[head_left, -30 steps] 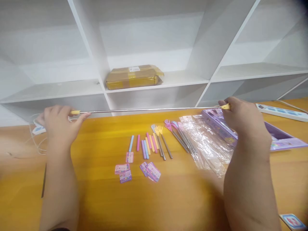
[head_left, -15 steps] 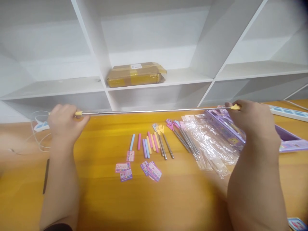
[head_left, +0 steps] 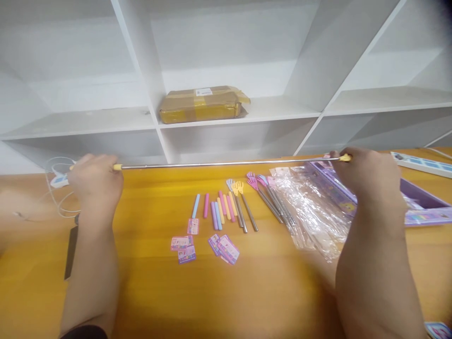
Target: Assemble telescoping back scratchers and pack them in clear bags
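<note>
An extended telescopic back scratcher (head_left: 219, 164) stretches level across the view, a thin metal rod with yellow ends. My left hand (head_left: 95, 179) is closed round its yellow handle. At the other end, my right hand (head_left: 367, 172) grips the yellow head, mostly hidden by the fingers. Below the rod lie short coloured handle tubes (head_left: 214, 215) in blue, pink, purple and yellow. Beside them are back scratcher rods with yellow claw heads (head_left: 240, 188), and others with pink and blue heads (head_left: 252, 181). Small printed cards (head_left: 228, 249) lie nearer me in two loose groups, plus one under a blue tube.
Clear plastic bags (head_left: 310, 207) lie right of the rods, against a purple box (head_left: 429, 216). Power strips (head_left: 422, 165) sit at the back right and behind my left hand. A taped cardboard parcel (head_left: 205, 106) rests on the white shelf (head_left: 275, 108) behind the table.
The view has shifted slightly. Both hands still hold the extended back scratcher at its ends, and my left thumb, stretched along the rod before, is now tucked in.
</note>
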Available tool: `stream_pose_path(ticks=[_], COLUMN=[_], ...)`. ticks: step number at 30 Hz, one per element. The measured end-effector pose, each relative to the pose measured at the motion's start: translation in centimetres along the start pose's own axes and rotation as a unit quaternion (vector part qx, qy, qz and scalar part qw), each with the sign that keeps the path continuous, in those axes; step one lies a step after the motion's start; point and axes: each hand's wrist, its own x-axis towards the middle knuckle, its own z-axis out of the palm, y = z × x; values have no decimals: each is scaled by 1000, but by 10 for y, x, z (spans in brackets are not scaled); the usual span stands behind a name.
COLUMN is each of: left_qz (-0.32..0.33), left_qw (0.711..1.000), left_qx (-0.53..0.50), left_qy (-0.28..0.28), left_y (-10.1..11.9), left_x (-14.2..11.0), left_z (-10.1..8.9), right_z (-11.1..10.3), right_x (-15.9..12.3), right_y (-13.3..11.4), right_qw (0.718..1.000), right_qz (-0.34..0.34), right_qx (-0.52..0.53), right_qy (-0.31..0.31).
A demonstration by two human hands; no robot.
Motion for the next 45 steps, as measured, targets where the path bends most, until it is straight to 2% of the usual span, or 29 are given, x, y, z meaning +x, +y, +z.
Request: stream_pose_path(ticks=[3, 5, 8, 10, 13, 15, 18, 23, 27, 30, 35, 40, 45], left_qz=[3, 13, 10, 50, 102, 122, 149, 166, 171, 183, 201, 207, 229], left_qw=[999, 997, 993, 986, 975, 970, 967, 973, 975, 973, 972, 973, 966], left_qx=[29, 34, 17, -10, -23, -24, -36, -67, -95, -112, -107, -95, -117], left_qy=[-30, -66, -120, -157, -198, -209, -202, -142, -103, -80, -52, -49, -34], left_y=[13, 36, 84, 112, 130, 129, 123, 122, 122, 121, 121, 120, 120], left_x=[-2, -9, -27, -41, -57, -62, -66, -73, -77, -78, -79, -78, -78], left_z=[0, 1, 2, 3, 4, 6, 12, 15, 11, 7, 2, -3, -4], right_z=[-2, -4, -5, -1, 7, 13, 19, 16, 6, 2, 9, 16, 15], right_x=[-6, -27, -89, -138, -188, -197, -190, -179, -177, -176, -177, -176, -176], right_y=[-17, -46, -113, -154, -188, -190, -181, -175, -174, -170, -164, -162, -161], right_qw=[1000, 997, 992, 970, 936, 924, 915, 918, 920, 908, 887, 876, 870], right_qz=[-26, -73, -128, -230, -333, -362, -383, -376, -380, -404, -433, -441, -444], right_qx=[-6, 0, 19, 39, 39, 38, 35, 29, 61, 103, 163, 191, 201], right_qy=[-2, -6, -15, -74, -110, -117, -120, -119, -75, -45, 2, 49, 69])
